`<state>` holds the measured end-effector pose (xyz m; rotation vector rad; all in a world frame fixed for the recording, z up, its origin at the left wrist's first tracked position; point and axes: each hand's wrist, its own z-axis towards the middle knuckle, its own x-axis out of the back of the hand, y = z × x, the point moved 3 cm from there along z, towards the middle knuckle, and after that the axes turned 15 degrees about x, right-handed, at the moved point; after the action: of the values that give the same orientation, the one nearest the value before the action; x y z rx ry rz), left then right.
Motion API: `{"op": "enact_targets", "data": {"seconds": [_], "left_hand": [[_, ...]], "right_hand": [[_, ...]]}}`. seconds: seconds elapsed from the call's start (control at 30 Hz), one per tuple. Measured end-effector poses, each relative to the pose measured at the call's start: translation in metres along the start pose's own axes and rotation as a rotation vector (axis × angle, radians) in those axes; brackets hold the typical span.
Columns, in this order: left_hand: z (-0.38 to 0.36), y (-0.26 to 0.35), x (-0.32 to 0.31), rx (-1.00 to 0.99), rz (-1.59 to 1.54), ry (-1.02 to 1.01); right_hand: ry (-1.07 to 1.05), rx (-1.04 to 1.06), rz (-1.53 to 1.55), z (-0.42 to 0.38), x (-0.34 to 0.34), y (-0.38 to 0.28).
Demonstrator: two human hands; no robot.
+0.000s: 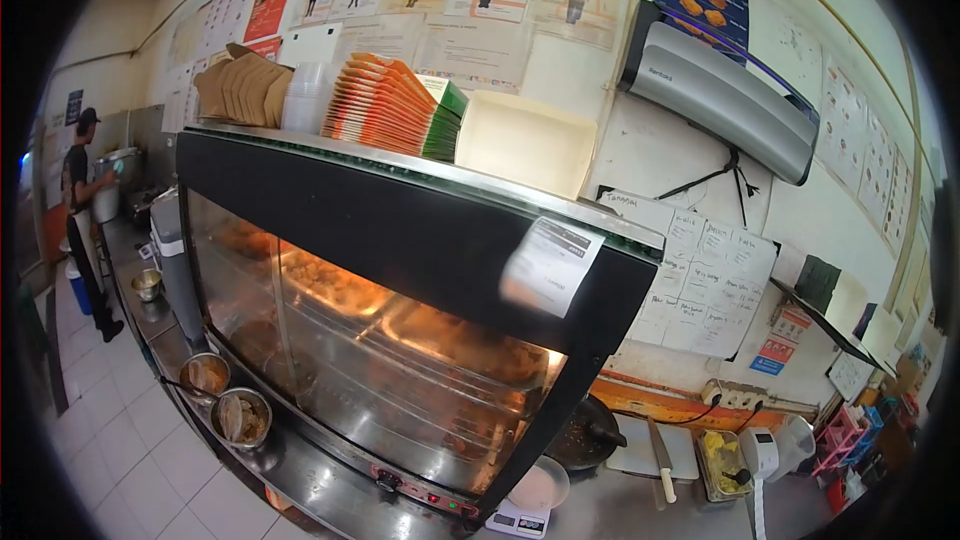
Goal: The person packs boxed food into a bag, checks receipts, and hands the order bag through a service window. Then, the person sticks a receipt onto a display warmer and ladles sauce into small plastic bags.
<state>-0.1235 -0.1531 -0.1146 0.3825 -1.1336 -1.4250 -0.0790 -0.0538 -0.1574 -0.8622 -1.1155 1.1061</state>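
Note:
Neither of my hands can be made out. A small orange-tan patch shows below the counter edge at the bottom, too little to identify. In front of me stands a lit food warmer (420, 240) with glass sides and trays of fried food (335, 280) inside. A paper slip (552, 265) is stuck to its black top panel. Two metal bowls of food, a nearer bowl (241, 418) and a farther bowl (206, 374), sit on the steel counter by its front. Stacked orange cartons (378, 105) and an open white box (525, 145) rest on top.
To the right are a kitchen scale (518, 522) with a bowl, a knife (662, 460) on a white cutting board (625, 450), and a tub of yellow food (724, 465). A person (85, 225) stands at the far left counter. An insect-lamp-like grey unit (725, 90) hangs on the wall.

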Motion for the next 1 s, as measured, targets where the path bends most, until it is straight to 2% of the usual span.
{"op": "enact_targets", "data": {"seconds": [0.07,0.17,0.63,0.83,1.0], "left_hand": [[-0.02,-0.012,-0.013,0.197,-0.008,-0.042],[-0.042,-0.026,-0.019,0.334,0.018,-0.067],[-0.128,-0.019,-0.057,0.584,0.166,0.044],[-0.208,-0.026,-0.062,0.795,0.289,0.129],[-0.304,-0.034,-0.041,1.055,0.42,0.201]], "right_hand": [[-0.016,-0.007,-0.005,-0.001,0.001,0.004],[-0.043,-0.008,-0.007,-0.007,0.002,0.008],[-0.156,0.023,0.025,-0.081,0.04,0.029],[-0.196,0.017,0.039,-0.12,0.051,0.042],[-0.23,0.01,0.05,-0.139,0.047,0.04]]}}
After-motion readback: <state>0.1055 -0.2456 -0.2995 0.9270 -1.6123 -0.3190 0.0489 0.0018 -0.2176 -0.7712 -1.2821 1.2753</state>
